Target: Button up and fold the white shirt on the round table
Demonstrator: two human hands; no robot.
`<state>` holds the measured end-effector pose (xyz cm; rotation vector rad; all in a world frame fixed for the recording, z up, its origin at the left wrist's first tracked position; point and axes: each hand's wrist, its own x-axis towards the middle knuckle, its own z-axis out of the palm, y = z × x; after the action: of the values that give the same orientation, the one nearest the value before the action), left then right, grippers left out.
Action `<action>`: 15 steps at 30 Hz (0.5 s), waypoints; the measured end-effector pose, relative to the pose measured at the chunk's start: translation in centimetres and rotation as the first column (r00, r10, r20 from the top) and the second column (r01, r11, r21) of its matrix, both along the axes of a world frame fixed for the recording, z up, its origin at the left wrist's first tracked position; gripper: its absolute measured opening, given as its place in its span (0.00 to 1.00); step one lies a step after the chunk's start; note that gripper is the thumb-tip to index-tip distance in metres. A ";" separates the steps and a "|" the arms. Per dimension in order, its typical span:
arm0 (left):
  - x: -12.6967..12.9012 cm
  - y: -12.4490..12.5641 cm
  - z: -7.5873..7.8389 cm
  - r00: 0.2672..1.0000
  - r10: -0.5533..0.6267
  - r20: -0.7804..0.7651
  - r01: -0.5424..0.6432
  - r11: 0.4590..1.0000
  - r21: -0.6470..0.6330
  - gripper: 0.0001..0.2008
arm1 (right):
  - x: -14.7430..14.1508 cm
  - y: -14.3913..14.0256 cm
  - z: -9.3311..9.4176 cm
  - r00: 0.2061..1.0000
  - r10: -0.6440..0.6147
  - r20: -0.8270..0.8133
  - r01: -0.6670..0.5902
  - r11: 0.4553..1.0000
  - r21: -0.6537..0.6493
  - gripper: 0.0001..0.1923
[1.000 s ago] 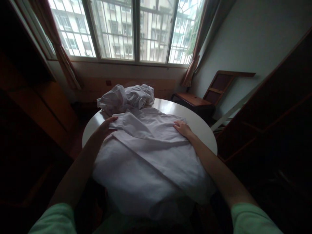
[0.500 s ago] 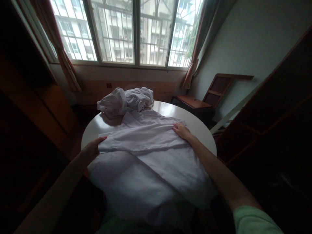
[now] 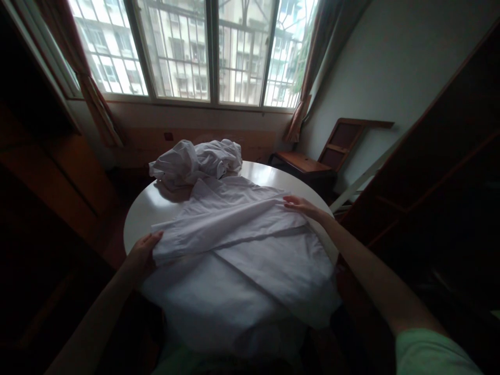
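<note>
A large white shirt (image 3: 269,271) is spread over the round table and hangs down its near edge. One long sleeve (image 3: 219,224) lies across it from left to right. At the sleeve's left end, my left hand (image 3: 145,249) is closed on the cuff, thumb on top and the other fingers mostly hidden. My right hand (image 3: 301,204) rests at the sleeve's upper right end near the shoulder, its fingers stretched out and touching the cloth. Beyond the shirt sits a crumpled heap of white cloth (image 3: 195,161).
The round white table (image 3: 138,213) stands before a barred window (image 3: 179,52) with tied curtains (image 3: 91,94). A wooden chair (image 3: 307,161) is at the back right. Dark wooden furniture (image 3: 414,187) rises at the right, and a brown cabinet (image 3: 78,172) at the left.
My left hand has moved slightly down and left with the cuff. My right hand has shifted a little right along the sleeve, which now slants more. The view has turned slightly.
</note>
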<state>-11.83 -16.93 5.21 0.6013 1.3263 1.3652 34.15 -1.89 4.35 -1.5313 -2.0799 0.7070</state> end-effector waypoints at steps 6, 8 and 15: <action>-0.3 0.4 -1.2 0.999 -0.009 -0.032 0.010 1.000 0.025 0.08 | 2.5 -6.5 -1.1 0.994 0.082 0.068 -0.087 0.993 0.080 0.36; -0.4 0.6 -1.6 0.999 -0.017 -0.032 0.018 0.999 0.032 0.09 | 2.2 -7.5 -2.1 0.994 -0.046 0.102 0.021 0.972 0.236 0.27; -1.8 0.9 -1.7 0.963 0.047 -0.264 -0.013 0.991 0.131 0.12 | 0.2 -7.0 -3.1 0.885 -0.437 0.158 0.322 0.821 0.472 0.13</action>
<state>-13.63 -15.99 3.52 0.8806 1.4732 1.4389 34.32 -8.93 1.23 -1.7588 -1.8369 -0.1160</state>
